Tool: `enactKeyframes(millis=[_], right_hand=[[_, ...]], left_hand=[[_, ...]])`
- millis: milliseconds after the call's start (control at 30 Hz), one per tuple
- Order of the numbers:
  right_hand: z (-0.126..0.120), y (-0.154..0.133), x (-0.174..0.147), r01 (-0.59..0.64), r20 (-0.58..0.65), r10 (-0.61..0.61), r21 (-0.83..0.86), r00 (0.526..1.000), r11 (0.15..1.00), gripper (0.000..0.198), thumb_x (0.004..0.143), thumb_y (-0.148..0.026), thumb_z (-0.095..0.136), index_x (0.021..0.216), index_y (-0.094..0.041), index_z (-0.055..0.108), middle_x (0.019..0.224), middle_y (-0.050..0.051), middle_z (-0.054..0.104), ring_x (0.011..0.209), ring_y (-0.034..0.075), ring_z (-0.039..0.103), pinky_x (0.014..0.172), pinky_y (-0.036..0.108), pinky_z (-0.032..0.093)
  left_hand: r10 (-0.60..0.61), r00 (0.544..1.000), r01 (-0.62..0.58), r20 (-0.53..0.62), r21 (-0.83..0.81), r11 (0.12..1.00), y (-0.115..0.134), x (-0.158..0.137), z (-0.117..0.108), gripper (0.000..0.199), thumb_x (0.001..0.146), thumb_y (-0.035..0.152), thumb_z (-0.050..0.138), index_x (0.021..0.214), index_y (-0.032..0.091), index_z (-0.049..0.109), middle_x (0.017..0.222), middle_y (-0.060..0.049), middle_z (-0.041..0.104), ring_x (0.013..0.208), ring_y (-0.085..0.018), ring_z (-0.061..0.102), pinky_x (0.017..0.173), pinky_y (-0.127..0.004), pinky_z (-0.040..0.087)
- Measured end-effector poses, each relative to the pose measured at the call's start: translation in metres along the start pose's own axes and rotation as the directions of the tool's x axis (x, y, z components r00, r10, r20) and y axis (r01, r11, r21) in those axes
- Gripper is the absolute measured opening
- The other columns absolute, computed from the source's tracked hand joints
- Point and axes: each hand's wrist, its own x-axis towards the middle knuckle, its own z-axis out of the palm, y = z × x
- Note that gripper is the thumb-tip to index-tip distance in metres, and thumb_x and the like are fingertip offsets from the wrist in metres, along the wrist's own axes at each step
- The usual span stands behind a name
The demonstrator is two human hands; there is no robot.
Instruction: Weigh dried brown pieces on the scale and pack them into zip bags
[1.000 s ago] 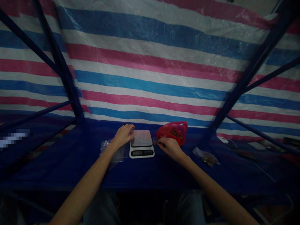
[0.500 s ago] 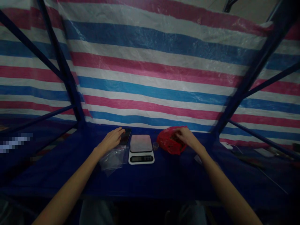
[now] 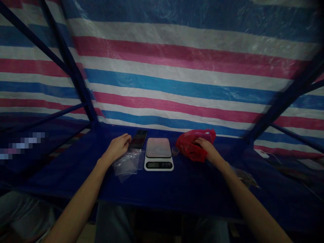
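My left hand point(image 3: 118, 147) rests on the blue table, fingers loosely curved and apart from the thumb. Its fingertips are beside the left edge of a dark phone point(image 3: 139, 139), just above several clear plastic bags point(image 3: 128, 163). I see nothing held in it. My right hand point(image 3: 208, 149) reaches into the mouth of a crumpled red plastic bag point(image 3: 186, 143), fingers bent and closed; their tips are partly hidden, so what they grip is unclear. A white kitchen scale point(image 3: 159, 153) stands between both hands with a bare weighing plate. A small clear cup point(image 3: 175, 151) sits between scale and red bag.
A clear packet with brown contents point(image 3: 246, 178) lies beside my right forearm. Blue metal posts point(image 3: 81, 84) frame the table point(image 3: 162, 192) on both sides. A striped plastic sheet point(image 3: 177, 67) hangs behind. A white object with a cable point(image 3: 262, 153) lies far right.
My left hand has drawn back left off the phone, its fingers now more curved. The right hand stays at the red bag, slightly lower in its mouth. The view has tilted down and shifted.
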Motion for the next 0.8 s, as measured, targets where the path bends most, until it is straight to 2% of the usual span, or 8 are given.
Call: enactKeyframes(millis=[167, 367, 500, 600, 700, 800], right_hand=[[-0.015, -0.012, 0.007, 0.008, -0.052, -0.008, 0.014, 0.999, 1.000, 0.022, 0.092, -0.016, 0.052, 0.093, -0.018, 0.075, 0.099, 0.011, 0.074, 0.089, 0.024, 0.070, 0.084, 0.038, 0.055], [-0.040, -0.021, 0.017, -0.039, -0.199, 0.022, -0.078, 0.980, 0.996, 0.020, 0.090, -0.016, 0.056, 0.095, -0.019, 0.075, 0.095, 0.011, 0.073, 0.091, 0.028, 0.068, 0.085, 0.043, 0.053], [-0.047, -0.027, 0.021, -0.041, -0.150, 0.041, 0.002, 0.988, 0.999, 0.014, 0.087, -0.019, 0.062, 0.092, -0.020, 0.075, 0.092, 0.009, 0.075, 0.085, 0.026, 0.069, 0.082, 0.042, 0.054], [-0.049, -0.036, 0.021, -0.035, -0.174, 0.042, 0.043, 0.984, 0.998, 0.014, 0.087, -0.021, 0.062, 0.092, -0.020, 0.075, 0.094, 0.008, 0.076, 0.086, 0.025, 0.070, 0.084, 0.041, 0.054], [-0.052, -0.046, 0.021, -0.016, -0.190, 0.018, 0.012, 0.982, 1.000, 0.014, 0.087, -0.021, 0.062, 0.093, -0.020, 0.075, 0.095, 0.008, 0.076, 0.089, 0.026, 0.069, 0.086, 0.041, 0.053], [-0.053, -0.050, 0.021, -0.024, -0.142, 0.019, -0.036, 0.990, 0.999, 0.014, 0.086, -0.017, 0.062, 0.091, -0.020, 0.075, 0.094, 0.009, 0.076, 0.087, 0.026, 0.070, 0.083, 0.039, 0.053]], left_hand=[[-0.007, 1.000, 0.008, 0.008, -0.015, 1.000, 0.004, 0.000, 0.001, 0.016, 0.089, 0.017, 0.041, 0.089, 0.023, 0.056, 0.092, -0.003, 0.062, 0.074, -0.020, 0.060, 0.068, -0.031, 0.038], [-0.001, 1.000, 0.000, -0.007, -0.044, 0.999, 0.007, 0.000, 0.001, 0.015, 0.088, 0.018, 0.043, 0.089, 0.022, 0.057, 0.092, -0.003, 0.063, 0.076, -0.020, 0.061, 0.070, -0.032, 0.039], [0.011, 1.000, -0.012, -0.013, -0.084, 0.996, 0.007, 0.000, 0.003, 0.016, 0.088, 0.017, 0.042, 0.088, 0.022, 0.058, 0.091, -0.003, 0.063, 0.077, -0.020, 0.061, 0.072, -0.032, 0.040], [0.021, 1.000, -0.022, -0.012, -0.113, 0.993, 0.007, 0.000, 0.005, 0.016, 0.087, 0.017, 0.043, 0.088, 0.022, 0.058, 0.090, -0.003, 0.064, 0.078, -0.020, 0.061, 0.073, -0.032, 0.041], [0.041, 0.999, -0.042, -0.008, -0.143, 0.989, 0.007, 0.000, 0.006, 0.016, 0.085, 0.016, 0.043, 0.086, 0.022, 0.058, 0.088, -0.002, 0.064, 0.077, -0.020, 0.060, 0.072, -0.031, 0.041], [0.061, 0.998, -0.062, -0.011, -0.163, 0.985, 0.007, 0.000, 0.007, 0.017, 0.084, 0.014, 0.044, 0.086, 0.022, 0.059, 0.086, -0.002, 0.064, 0.074, -0.019, 0.060, 0.070, -0.031, 0.041]])
